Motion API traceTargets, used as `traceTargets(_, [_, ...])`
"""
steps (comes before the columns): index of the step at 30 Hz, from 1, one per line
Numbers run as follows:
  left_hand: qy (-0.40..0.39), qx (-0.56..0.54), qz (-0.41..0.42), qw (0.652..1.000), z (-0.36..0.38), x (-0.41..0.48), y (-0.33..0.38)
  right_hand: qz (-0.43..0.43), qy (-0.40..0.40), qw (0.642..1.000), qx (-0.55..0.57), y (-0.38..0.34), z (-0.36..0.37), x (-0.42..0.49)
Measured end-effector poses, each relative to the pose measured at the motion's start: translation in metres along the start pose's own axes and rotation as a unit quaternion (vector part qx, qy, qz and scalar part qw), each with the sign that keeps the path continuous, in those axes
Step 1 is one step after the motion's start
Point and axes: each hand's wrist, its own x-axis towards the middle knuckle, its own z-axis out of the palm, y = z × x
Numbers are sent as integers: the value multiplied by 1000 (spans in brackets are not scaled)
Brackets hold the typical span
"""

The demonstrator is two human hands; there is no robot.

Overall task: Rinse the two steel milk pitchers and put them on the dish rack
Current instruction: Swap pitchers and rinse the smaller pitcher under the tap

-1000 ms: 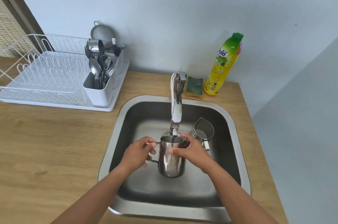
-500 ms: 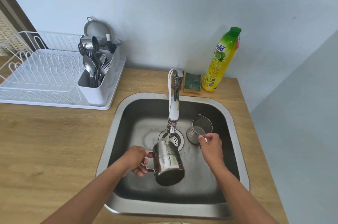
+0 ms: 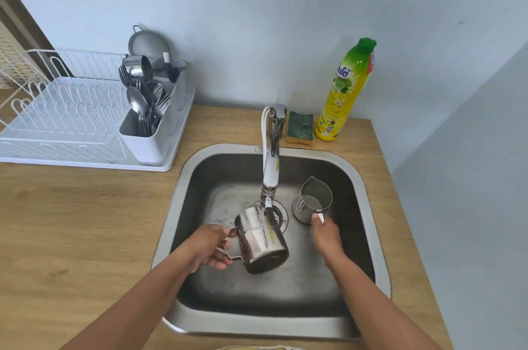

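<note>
My left hand grips the handle of the larger steel milk pitcher, which is tipped over with its mouth towards the drain, under the faucet. The smaller steel pitcher stands upright on the sink floor at the right. My right hand touches its handle at the near side, fingers closing on it. The white dish rack stands on the counter at the left.
A steel sink is set in a wooden counter. The rack's cutlery holder is full of spoons and forks. A green sponge and a yellow dish soap bottle stand behind the sink by the wall.
My right hand left the larger pitcher and went to the smaller pitcher's handle. My left hand tipped the larger pitcher over, away from the faucet stream.
</note>
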Motion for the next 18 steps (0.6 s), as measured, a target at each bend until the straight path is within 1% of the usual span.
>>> traceTargets(3, [50,3,57,997,-4,3,6,-9,-6,999,39,3,0,0])
traceTargets(9, [132,4,118,984,-7,13,14,-5,-63,994,87,-3,-6,-26])
traceTargets(12, [162,0,137,977,-8,19,14,-15,-88,990,112,-5,-7,-37])
traceTargets(18, [186,-1,140,973,-8,30,9,-32,-129,987,87,-7,-4,-52])
